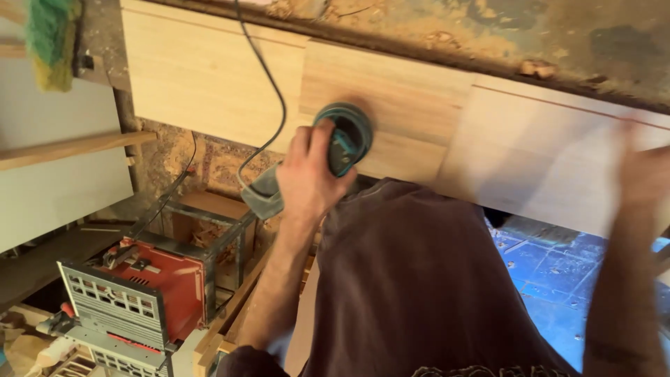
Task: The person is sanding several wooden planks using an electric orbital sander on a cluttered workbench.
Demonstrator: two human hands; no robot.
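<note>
A: Item 1 — round teal sander [347,137]. Location?

B: It is pressed flat on the middle wooden panel [391,105], near that panel's lower edge. A black cord [269,84] is trailed from it up and over the left panel [209,77], and a grey dust bag [264,199] is seen at its rear, hanging off the bench edge.

A: Item 2 — left hand [310,174]. Grip?

B: The hand is wrapped over the sander's top, fingers curled together and clamped on the body; no gap is seen between palm and tool.

A: Item 3 — right hand [642,174]?

B: It is blurred over the right panel [558,153]. Whether the fingers are spread or closed cannot be told, nor whether the panel is touched.

A: Progress, as far as can be judged?

B: 3 panels are laid side by side on the worn bench [488,28]. The middle one is being sanded at its lower part — it is judged to be mid-work. No clear difference in surface finish is shown between sanded and unsanded areas, so the share done cannot be fixed. The 2 outer panels are not under the tool at present.

A: Surroundings?

B: A red and grey machine [132,300] is stood on the floor at the lower left, and blue sheeting [551,279] is seen at the lower right.
</note>
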